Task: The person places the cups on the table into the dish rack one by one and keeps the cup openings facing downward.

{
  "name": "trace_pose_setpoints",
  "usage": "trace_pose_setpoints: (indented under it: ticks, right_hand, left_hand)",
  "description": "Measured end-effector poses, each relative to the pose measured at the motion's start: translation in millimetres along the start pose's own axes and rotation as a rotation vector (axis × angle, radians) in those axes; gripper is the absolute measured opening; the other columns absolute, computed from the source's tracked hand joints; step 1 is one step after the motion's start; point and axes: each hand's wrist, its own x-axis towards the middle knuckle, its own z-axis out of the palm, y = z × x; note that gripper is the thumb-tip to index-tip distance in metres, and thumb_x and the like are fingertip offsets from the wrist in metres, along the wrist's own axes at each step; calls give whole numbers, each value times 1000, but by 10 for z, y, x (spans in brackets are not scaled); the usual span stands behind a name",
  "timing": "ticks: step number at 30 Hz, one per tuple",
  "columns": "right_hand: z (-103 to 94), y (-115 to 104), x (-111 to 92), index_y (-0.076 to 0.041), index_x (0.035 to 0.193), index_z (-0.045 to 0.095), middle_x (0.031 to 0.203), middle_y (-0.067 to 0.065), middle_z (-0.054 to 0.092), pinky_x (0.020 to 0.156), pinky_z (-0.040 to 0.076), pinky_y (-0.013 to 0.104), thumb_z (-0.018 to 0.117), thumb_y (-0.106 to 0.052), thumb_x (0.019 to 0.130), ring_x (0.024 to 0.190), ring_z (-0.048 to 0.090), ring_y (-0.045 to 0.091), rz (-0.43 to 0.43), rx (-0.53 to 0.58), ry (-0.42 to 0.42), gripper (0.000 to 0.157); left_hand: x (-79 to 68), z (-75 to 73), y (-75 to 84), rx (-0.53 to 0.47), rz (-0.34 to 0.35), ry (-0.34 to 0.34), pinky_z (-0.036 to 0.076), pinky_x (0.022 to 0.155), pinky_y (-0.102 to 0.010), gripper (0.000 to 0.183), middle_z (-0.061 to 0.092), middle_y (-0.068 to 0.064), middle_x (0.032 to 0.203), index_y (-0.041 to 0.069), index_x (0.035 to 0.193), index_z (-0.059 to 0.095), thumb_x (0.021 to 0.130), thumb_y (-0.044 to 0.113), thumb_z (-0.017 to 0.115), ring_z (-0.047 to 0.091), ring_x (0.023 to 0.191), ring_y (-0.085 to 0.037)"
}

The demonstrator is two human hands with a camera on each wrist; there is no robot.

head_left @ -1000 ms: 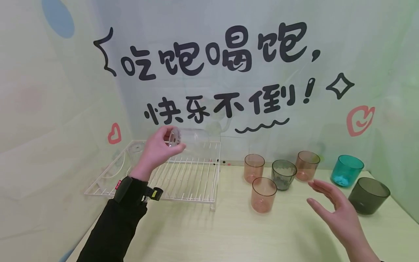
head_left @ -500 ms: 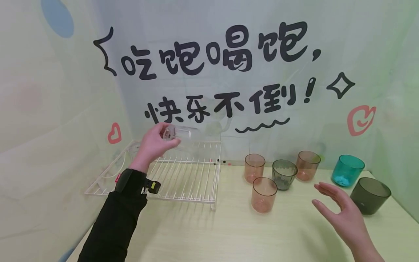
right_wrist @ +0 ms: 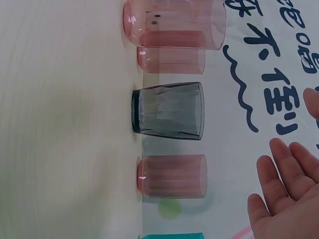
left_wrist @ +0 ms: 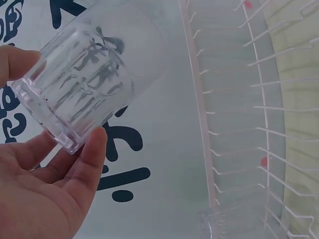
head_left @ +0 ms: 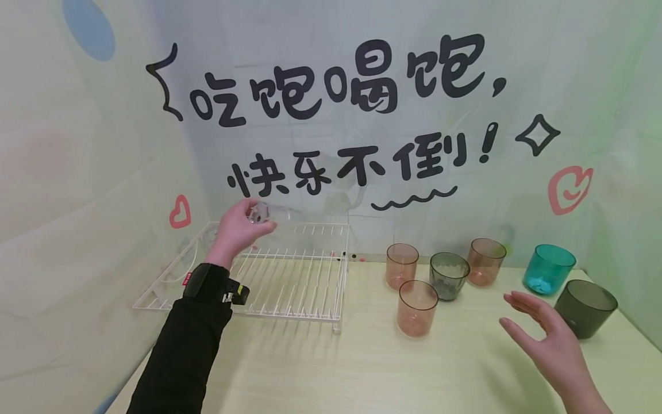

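Observation:
My left hand [head_left: 239,229] grips a clear drinking glass [left_wrist: 84,82] by its thick base. The glass lies on its side in the air over the back of a white wire dish rack [head_left: 289,315], its mouth pointing away from the palm. In the left wrist view, the thumb and fingers pinch opposite sides of the base. Another clear glass [left_wrist: 239,221] sits at the rack's left end. My right hand [head_left: 561,351] hovers above the table at the right, fingers extended and thumb apart, holding nothing. It is nearest the dark grey cup [head_left: 584,310].
Right of the rack stand several pink cups, the front one [head_left: 416,309] nearest me, around a faceted grey cup [head_left: 449,277]. A teal cup [head_left: 548,270] stands at the back right. A printed cloth [head_left: 310,34] walls the back and sides.
My left hand has shifted slightly left with the clear glass, turning it further away. My right hand has drifted a little right and downward, still holding nothing.

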Motion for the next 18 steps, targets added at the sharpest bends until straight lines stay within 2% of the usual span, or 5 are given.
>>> trace_pose_setpoints:
  ticks: [3, 6, 10, 14, 18]
  right_hand:
    - [-10, 14, -2, -16, 135, 44, 127, -15, 52, 101, 29, 42, 62, -38, 84, 109, 35, -17, 1, 13, 3, 59]
    - [-20, 31, 0, -14, 136, 44, 126, -17, 52, 99, 26, 59, 62, -37, 83, 107, 34, -19, 0, 32, 11, 60]
    - [-24, 55, -2, -14, 136, 44, 126, -18, 52, 102, 25, 55, 63, -37, 83, 107, 34, -19, 1, 29, 17, 60]
    - [-27, 67, 4, -14, 136, 43, 127, -17, 51, 98, 24, 63, 63, -37, 83, 106, 34, -19, 12, 44, 11, 61]
    - [-21, 78, 1, -14, 136, 43, 127, -17, 52, 97, 25, 64, 63, -37, 83, 106, 34, -19, 19, 47, 8, 62]
  left_hand:
    - [28, 1, -59, 5, -20, 5, 51, 71, -35, 74, 50, -11, 121, 7, 137, 37, 77, 38, 66, 49, 98, -26]
    - [62, 9, -114, 30, -29, 12, 50, 74, -36, 75, 50, -12, 120, 6, 138, 36, 77, 40, 65, 50, 95, -27]
    - [101, 24, -192, 78, -42, 26, 46, 86, -43, 77, 47, -17, 127, 4, 139, 34, 77, 40, 63, 47, 97, -27]
    - [133, 35, -267, 114, -58, 36, 40, 94, -47, 79, 43, -18, 135, 3, 140, 32, 77, 39, 63, 44, 103, -29]
    - [152, 48, -328, 133, -69, 37, 36, 99, -48, 78, 40, -18, 138, 3, 140, 32, 78, 38, 63, 42, 112, -32]
